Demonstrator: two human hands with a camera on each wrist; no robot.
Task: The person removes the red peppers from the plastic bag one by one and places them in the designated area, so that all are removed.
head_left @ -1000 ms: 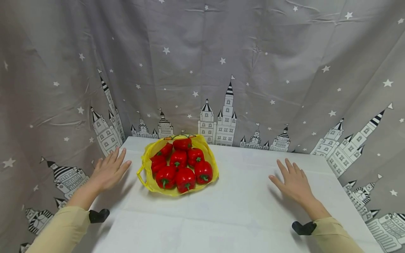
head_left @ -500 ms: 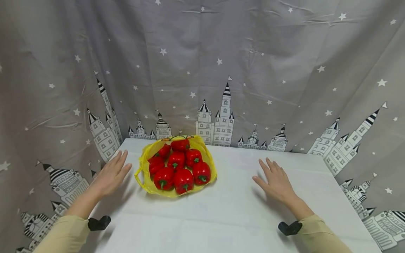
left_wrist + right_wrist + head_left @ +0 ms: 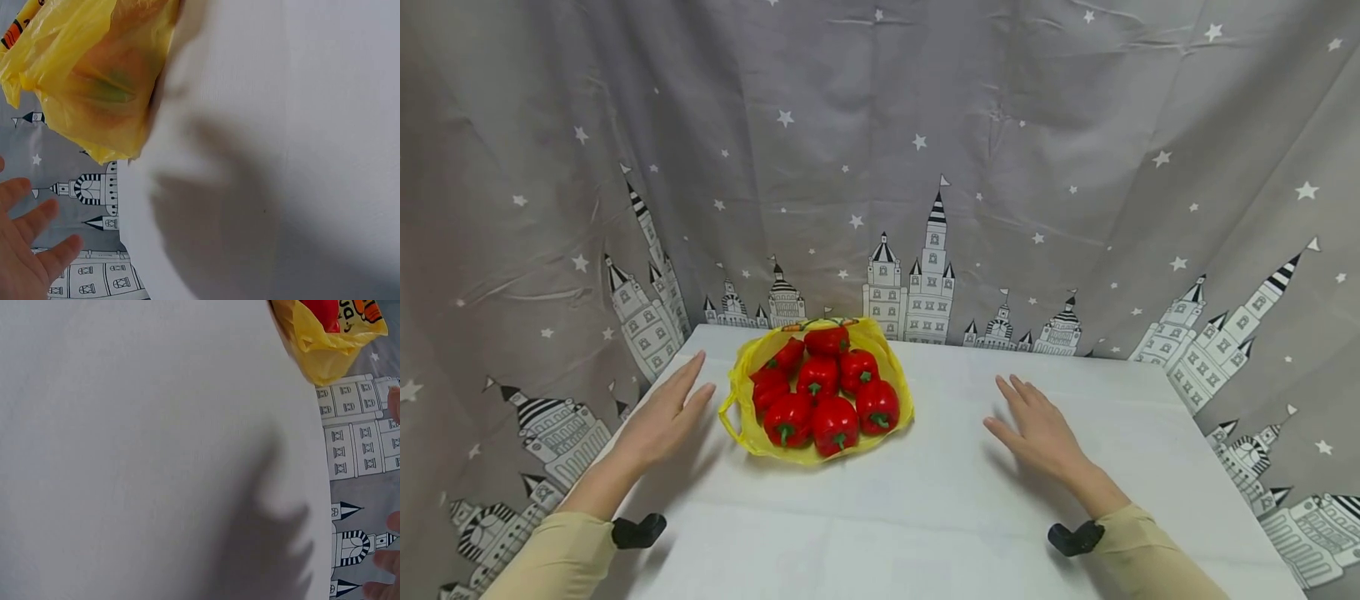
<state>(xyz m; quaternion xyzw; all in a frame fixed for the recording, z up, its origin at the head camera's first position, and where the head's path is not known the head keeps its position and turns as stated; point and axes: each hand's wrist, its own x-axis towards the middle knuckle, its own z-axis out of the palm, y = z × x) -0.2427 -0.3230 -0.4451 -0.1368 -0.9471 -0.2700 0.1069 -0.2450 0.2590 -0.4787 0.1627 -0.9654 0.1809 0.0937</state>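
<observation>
While red peppers (image 3: 817, 379) fill a yellow bag (image 3: 743, 392) left of centre, the left hand (image 3: 658, 423) and right hand (image 3: 1037, 435) extend straightened fingers. Neither holds anything.

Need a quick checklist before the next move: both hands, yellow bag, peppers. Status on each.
1. Left hand free: ok. Fingers extended, holding nothing, just left of the bag and apart from it.
2. Right hand free: ok. Holding nothing, out to the right, farther from the bag than the left.
3. Yellow plastic bag open: ok. Mouth spread wide, contents showing.
4. Visible red bell peppers inside the bag: ok.
5. Either hand gripping the bag: not ok. Neither touches it.
6. Full pepper count: cannot tell. More could be hidden underneath.
</observation>
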